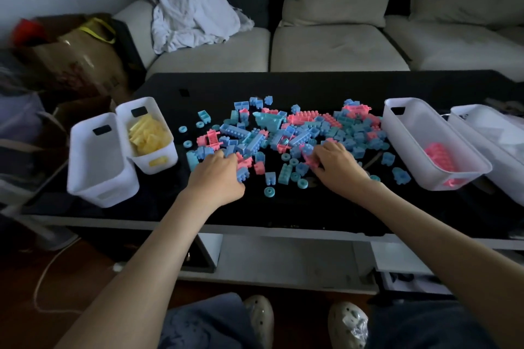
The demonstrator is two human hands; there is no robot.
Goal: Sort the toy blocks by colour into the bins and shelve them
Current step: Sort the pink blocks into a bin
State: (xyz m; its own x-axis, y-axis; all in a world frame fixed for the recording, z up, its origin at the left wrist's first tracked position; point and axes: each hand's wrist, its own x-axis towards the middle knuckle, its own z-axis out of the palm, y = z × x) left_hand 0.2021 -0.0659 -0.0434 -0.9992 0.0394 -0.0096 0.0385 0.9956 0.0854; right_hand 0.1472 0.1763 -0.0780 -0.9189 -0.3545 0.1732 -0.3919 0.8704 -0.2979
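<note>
Right grip: the right hand (pixel 337 166) pinches one pink block (pixel 311 161) at its fingertips, on the near side of the pile, just right of the table's middle.
Left grip: the left hand (pixel 218 174) has its fingers curled down over blue and pink pieces at the pile's near left side; I cannot tell whether it actually holds any.
Hands: two, both bare, with both forearms crossing the near edge of the black table (pixel 283 208).
Pile: one loose heap of blocks (pixel 283 127) spreads across the middle of the table in three colours, blue, pink and teal; there are too many to count.
Lone ring: one teal ring (pixel 269 192) lies apart from the heap, closest to the near edge, between the two hands.
Bins: four white ones, two by the left edge and two by the right edge.
Left pair: the near-left bin (pixel 99 167) stands at the near left corner, touching the yellow bin (pixel 170 156) just behind it, which holds a heap of yellow blocks (pixel 147 134).
Right pair: the pink bin (pixel 408 144) holds a small cluster of pink blocks (pixel 439 154) at its near end; the far-right bin (pixel 507 176) stands just beside it, and its contents are unclear.
Behind the table: one pale sofa (pixel 340 45) with one crumpled cloth (pixel 192 14) on it.
Left of the table: one cardboard box (pixel 85 59).
Floor: two pale shoes (pixel 259 317).
</note>
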